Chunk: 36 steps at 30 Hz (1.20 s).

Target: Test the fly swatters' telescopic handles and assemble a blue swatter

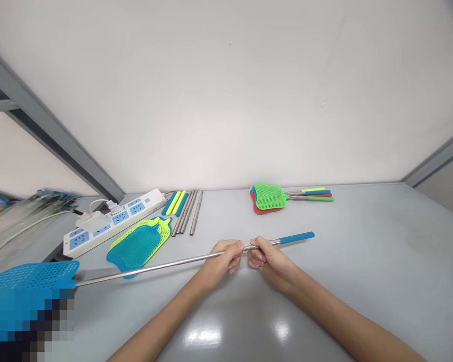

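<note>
Both hands grip one telescopic fly swatter, held slantwise above the table. My left hand is closed round its extended thin metal rod. Just to the right, my right hand is closed on the thicker metal part beside the blue handle grip. The swatter's blue perforated head reaches the left edge of the view, its lower part hidden by pixelation. Under the rod lie loose swatter heads, a blue one on top of yellow-green ones.
Blue and yellow grips and several metal tubes lie beside a white power strip with plugs in it. Farther right, several swatters are stacked, a green one uppermost. A wall and grey frame posts bound the table.
</note>
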{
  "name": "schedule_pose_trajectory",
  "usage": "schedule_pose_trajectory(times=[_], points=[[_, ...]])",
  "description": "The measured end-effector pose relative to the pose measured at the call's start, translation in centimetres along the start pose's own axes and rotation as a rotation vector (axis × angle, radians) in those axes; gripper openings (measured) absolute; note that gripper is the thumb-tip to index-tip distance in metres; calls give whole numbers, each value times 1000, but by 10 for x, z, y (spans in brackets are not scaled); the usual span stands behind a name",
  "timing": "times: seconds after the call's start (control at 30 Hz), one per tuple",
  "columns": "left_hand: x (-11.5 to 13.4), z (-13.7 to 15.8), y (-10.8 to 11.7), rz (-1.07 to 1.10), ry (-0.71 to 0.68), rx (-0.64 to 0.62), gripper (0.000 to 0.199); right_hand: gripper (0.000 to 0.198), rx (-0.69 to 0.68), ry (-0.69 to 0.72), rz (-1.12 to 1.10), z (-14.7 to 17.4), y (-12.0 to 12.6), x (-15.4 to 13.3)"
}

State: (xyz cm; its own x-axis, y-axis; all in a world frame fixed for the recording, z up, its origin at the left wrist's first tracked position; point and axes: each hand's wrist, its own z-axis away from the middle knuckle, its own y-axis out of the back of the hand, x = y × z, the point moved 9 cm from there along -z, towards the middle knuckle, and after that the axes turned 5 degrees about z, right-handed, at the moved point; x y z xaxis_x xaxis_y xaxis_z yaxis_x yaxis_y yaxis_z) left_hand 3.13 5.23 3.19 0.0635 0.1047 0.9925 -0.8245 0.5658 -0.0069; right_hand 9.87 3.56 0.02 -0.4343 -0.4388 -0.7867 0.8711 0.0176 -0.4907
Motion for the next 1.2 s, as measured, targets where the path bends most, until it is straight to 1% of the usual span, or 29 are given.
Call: schedule_pose_trajectory(times=[0.13,0.33,0.63,0.97,1.1,1.2], points=[[1,-1,1,3,-3,-6,35,29,-12,24,-1,-2,-1,-2],[6,-3,0,-4,0,-20,35,34,-41,48,49,0,-3,-10],[16,-2,5,-19,-33,-8,36,34,-94,188,97,-1,-6,-28],[16,-6,11,38,-26,-14,34,33,-82,212,107,-6,3,-32],[17,-6,10,53,-21,-32,34,32,-81,226,124,-5,3,-36],[18,-6,14,52,-30,-22,34,31,-68,231,141,-4,5,-40]])
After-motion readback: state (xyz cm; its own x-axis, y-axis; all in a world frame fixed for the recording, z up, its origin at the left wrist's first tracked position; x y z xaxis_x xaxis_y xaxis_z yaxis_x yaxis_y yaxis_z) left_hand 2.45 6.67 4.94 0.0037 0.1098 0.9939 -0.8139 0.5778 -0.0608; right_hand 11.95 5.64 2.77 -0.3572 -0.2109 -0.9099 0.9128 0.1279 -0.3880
